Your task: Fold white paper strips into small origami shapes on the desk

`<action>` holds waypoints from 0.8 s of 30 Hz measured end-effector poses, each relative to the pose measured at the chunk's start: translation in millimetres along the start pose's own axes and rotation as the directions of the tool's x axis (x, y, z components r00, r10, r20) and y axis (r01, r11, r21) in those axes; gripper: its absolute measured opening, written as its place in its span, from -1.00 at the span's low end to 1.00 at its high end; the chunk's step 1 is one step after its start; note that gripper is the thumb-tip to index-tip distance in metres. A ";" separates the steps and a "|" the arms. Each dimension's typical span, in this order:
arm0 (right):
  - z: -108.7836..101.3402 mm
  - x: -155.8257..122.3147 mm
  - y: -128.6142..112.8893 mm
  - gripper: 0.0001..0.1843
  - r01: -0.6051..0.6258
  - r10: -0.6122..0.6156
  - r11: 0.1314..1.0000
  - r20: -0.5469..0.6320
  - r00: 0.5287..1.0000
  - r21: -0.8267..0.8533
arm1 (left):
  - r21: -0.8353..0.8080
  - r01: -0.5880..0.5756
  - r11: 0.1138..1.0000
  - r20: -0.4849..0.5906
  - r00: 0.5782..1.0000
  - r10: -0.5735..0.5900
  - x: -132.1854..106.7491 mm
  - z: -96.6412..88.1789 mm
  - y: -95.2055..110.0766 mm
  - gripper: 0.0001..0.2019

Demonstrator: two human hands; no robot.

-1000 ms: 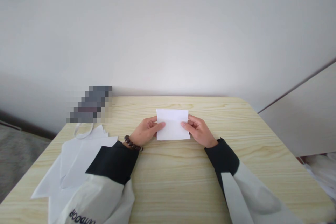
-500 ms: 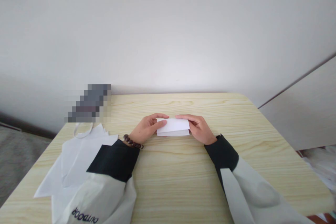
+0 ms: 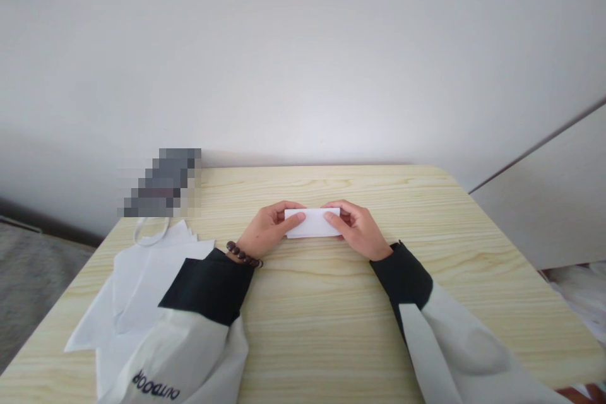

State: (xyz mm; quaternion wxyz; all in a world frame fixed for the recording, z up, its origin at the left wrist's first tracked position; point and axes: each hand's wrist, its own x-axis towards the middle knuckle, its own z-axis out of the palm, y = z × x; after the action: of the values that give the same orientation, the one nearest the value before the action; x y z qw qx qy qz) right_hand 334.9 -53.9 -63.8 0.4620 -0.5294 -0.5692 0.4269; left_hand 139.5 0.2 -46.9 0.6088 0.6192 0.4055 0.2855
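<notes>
A small folded strip of white paper (image 3: 313, 225) is held level between my two hands, above the middle of the table. My left hand (image 3: 275, 225) pinches its left end, thumb on the near face and fingers behind. At the right end, my right hand (image 3: 355, 225) grips it the same way, its thumb flat on the front. The strip's layers lie almost flush, with a thin lower edge showing. Fingers behind the paper are mostly hidden.
Loose white paper sheets (image 3: 142, 278) lie overlapping at the left, partly under my left sleeve. A white ring-shaped roll (image 3: 151, 233) rests at their far edge. Behind it is a pixelated dark object (image 3: 161, 183). The wood-grain table (image 3: 331, 328) meets a white wall (image 3: 303, 63).
My right thumb has come round onto the front of the folded paper. The two layers, offset before, now line up almost evenly, and the strip looks narrower.
</notes>
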 end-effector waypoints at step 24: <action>0.6 1.4 2.0 -0.72 0.068 -0.070 0.994 -0.018 0.997 -0.090 | 0.155 0.006 0.988 -0.070 0.998 0.005 -2.1 4.0 3.7 -0.62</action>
State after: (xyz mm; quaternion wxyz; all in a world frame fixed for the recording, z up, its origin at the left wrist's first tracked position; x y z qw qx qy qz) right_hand 334.8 -52.4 -65.9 0.4583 -0.5340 -0.6007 0.3794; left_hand 142.4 -3.3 -43.3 0.5443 0.6542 0.4478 0.2744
